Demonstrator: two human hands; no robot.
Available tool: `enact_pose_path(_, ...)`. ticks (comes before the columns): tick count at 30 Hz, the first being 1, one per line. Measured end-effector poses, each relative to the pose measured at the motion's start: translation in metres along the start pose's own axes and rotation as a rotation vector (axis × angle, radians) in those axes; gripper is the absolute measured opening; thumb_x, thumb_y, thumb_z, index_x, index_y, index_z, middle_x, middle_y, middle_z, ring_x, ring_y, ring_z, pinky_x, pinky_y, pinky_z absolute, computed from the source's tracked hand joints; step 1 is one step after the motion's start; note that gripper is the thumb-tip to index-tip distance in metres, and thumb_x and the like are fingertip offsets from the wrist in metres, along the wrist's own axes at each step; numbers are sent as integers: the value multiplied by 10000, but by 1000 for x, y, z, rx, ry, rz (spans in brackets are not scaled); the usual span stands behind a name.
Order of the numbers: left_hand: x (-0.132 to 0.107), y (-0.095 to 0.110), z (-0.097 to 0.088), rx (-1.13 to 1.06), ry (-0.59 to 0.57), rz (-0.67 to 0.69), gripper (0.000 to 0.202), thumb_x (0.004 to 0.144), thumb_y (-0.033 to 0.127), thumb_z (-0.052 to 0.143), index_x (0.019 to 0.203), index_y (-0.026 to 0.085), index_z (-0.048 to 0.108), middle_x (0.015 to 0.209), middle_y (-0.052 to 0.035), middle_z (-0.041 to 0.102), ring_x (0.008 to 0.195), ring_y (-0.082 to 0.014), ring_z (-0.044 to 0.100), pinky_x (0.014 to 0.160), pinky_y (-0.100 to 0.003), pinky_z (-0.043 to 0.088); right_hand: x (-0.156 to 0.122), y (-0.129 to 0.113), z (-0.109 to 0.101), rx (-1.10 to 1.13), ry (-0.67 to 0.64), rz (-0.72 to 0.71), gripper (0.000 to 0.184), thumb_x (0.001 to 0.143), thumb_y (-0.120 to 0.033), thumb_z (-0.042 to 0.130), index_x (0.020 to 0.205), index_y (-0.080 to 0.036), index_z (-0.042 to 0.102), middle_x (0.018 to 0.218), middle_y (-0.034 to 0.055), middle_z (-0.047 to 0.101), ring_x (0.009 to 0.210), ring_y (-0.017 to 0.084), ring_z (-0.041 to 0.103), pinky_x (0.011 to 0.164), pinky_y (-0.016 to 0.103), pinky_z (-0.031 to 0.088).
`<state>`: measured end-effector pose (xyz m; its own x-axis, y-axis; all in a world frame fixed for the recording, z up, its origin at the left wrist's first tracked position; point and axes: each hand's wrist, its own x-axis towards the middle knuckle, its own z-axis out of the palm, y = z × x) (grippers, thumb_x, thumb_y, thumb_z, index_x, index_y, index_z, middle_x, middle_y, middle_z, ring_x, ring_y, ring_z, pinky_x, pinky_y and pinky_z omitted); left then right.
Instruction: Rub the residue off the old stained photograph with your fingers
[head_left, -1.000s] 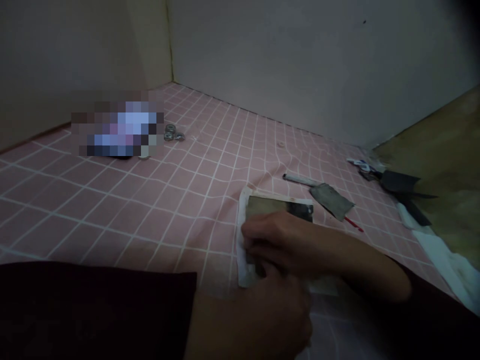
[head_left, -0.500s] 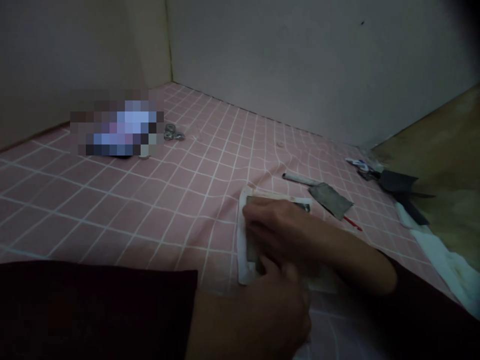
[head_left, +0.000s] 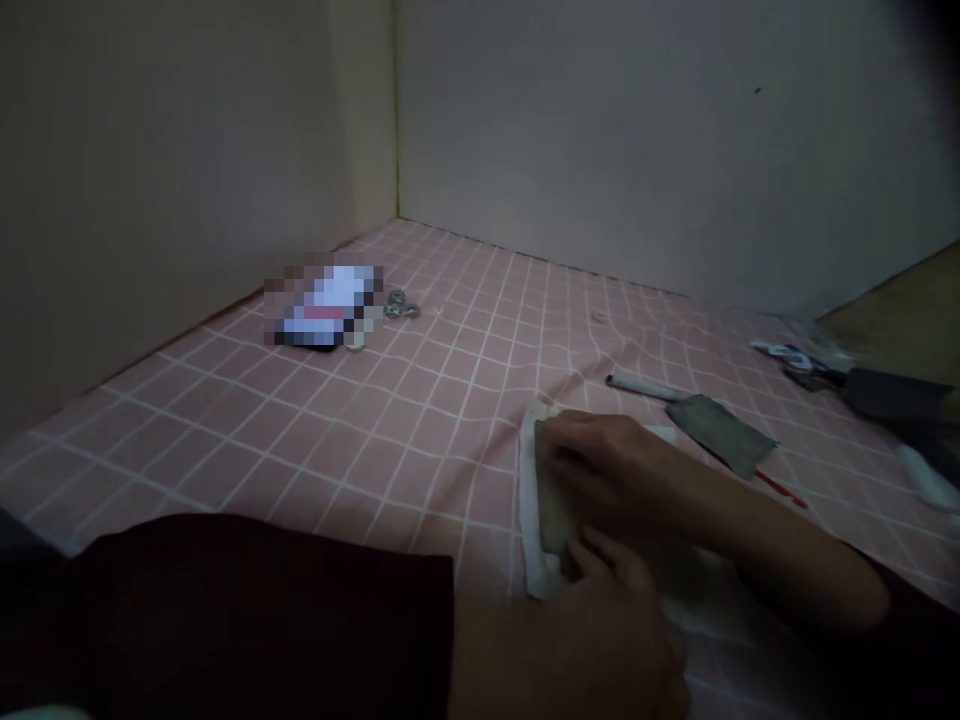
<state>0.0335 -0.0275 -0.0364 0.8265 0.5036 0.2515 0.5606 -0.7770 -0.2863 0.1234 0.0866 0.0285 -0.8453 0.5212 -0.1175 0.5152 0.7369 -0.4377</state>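
On the pink grid cloth lies a white sheet with a dull grey-brown sheet on top. My right hand reaches in from the right. It lies across the grey-brown sheet with fingers bent and pressed together, and hides most of it. My left hand, in a dark sleeve, comes from the bottom. Its thumb and knuckles pinch the near part of the white sheet, and its fingertips are hidden.
A loose grey sheet, a pale stick and a thin red item lie right of my hands. Metal rings sit beside a blurred object at the far left. Dark items and white cloth are at the right edge. Walls close the back.
My right hand slid away from me over the grey-brown sheet and now covers almost all of it. The view swung left. My left hand stayed at the near edge.
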Motion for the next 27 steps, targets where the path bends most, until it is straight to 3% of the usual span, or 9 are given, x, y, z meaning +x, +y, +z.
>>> enact_pose_path(5,-1,2,5,-38,53,-3,376,921,445,497,924,136,712,785,-161,686,736,-310,640,572,-452,531,0,0,0,126,-190,-61,198,892,-93,529,722,-181,482,728,-32,561,666,97,497,619,231,364)
enact_pose_path(9,1,3,7,-14,45,-23,392,931,467,482,870,146,698,803,-177,691,830,-374,658,571,-458,530,-1,-1,-2,-17,1,36,198,863,-53,503,709,-176,489,743,-6,554,666,118,486,637,267,364)
enact_pose_path(13,1,1,7,-45,-4,-10,343,919,425,506,929,144,703,780,-155,689,737,-292,639,587,-422,530,-3,-3,-2,101,-207,-47,204,895,-88,523,716,-185,507,740,-17,588,671,113,515,625,254,375)
enact_pose_path(17,1,0,6,5,29,-1,485,944,552,433,924,148,702,809,-170,697,824,-340,657,600,-459,541,-3,-1,0,-5,-30,25,189,870,-58,510,722,-176,507,746,-6,565,671,117,496,630,262,369)
enact_pose_path(22,1,1,7,-22,62,-9,484,938,551,463,893,132,701,754,-161,688,724,-302,650,580,-443,541,-4,0,1,119,-165,-64,202,840,-18,527,717,-178,511,750,-21,582,684,105,515,628,242,377)
enact_pose_path(25,1,0,6,9,72,-27,513,949,570,424,887,141,698,802,-171,699,810,-349,668,592,-453,543,-3,1,2,0,34,5,208,822,-1,511,710,-175,495,762,-2,561,695,119,494,652,264,373)
enact_pose_path(27,1,0,5,4,37,-16,488,944,552,440,888,147,705,795,-164,699,780,-339,663,584,-460,545,-3,0,3,8,29,-13,212,830,-9,515,705,-177,486,760,-4,561,702,119,497,657,261,373)
